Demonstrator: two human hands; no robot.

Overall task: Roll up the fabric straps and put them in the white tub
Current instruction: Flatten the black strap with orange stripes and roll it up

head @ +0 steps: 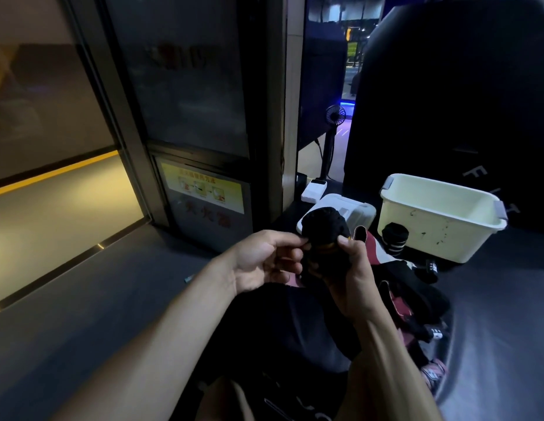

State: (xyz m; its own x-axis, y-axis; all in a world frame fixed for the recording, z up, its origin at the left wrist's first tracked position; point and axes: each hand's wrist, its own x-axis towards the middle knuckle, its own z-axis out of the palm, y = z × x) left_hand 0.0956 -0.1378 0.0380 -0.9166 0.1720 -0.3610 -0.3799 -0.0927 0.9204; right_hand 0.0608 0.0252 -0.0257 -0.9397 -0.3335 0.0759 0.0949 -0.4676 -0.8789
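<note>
Here, in the head view, both forearms reach forward and meet just ahead of the chest. The left hand is turned palm-inward, wrist a little bent, its thumb and forefinger pinching the near edge of a black fabric strap that is wound into a fat roll. The right hand comes up from lower right with the wrist cocked back, its fingers wrapped around the underside of the same roll, the thumb pressing on top beside a small orange patch. So both hands are closed on the roll, which sits raised between the fingertips, above the lap.

Beyond the hands, to the right, the white tub stands on the dark floor, open side up; its inside is not visible from here. A rolled black strap with white stripes rests against the tub's near left wall, outside it. A heap of loose black and red straps lies just right of the right hand. A white lidded box sits behind the held roll.
</note>
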